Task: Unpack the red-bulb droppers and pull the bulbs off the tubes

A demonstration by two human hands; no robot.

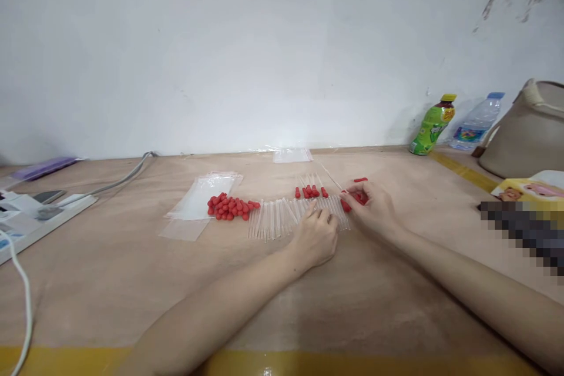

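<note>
My right hand [374, 208] pinches a glass dropper [331, 177], its thin clear tube slanting up to the left from my fingertips. Red rubber bulbs [346, 204] lie at and partly behind those fingers. My left hand [316, 238] rests over a row of clear glass tubes [275, 220], fingers bent and slightly apart, touching the tubes near the row's right part. Just beyond the row, several droppers with red bulbs [311, 191] lie with their tubes pointing away. A heap of loose red bulbs [231, 207] sits left of the tubes.
Clear plastic bags [189, 202] lie left of the heap, with another bag [292, 155] by the wall. A green bottle [434, 126], a water bottle [478, 123] and a beige bag [524, 135] stand at right. A power strip [57, 217] with cables lies at left.
</note>
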